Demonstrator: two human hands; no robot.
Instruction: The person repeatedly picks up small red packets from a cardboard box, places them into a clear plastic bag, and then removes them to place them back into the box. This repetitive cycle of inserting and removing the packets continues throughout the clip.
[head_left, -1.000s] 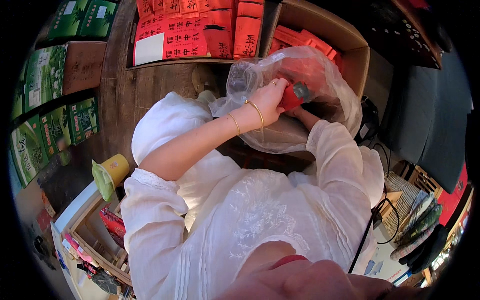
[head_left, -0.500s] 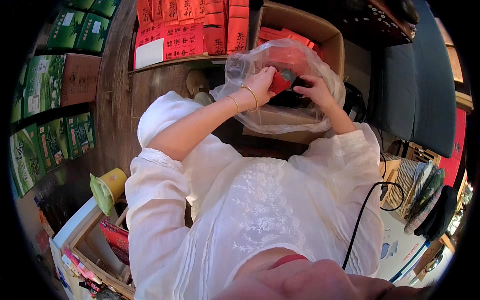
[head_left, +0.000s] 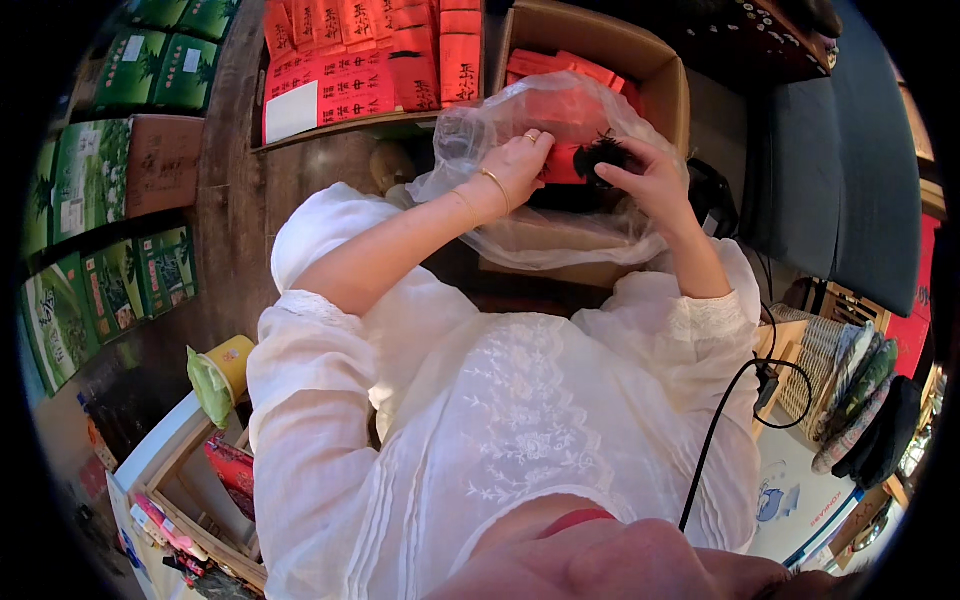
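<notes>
My left hand is closed on a small red packet, pinching its left side. Facing it, my right hand grips a clump of dark dried leaves against the packet's right end. Where the clump meets the packet I cannot tell exactly. Both hands are over the mouth of a clear plastic bag, whose loose rim spreads around them. Dark contents, partly hidden, lie inside the bag below the packet.
Ahead, a cardboard box holds red packets. A shallow carton at far left holds rows of red packets. Green boxes stack along the left. A dark padded seat stands right. A black cable hangs beside my right sleeve.
My right hand has risen slightly and now has a dark leaf clump in its fingers. The packet's silvery end, visible before, no longer shows. My left hand has shifted a little lower.
</notes>
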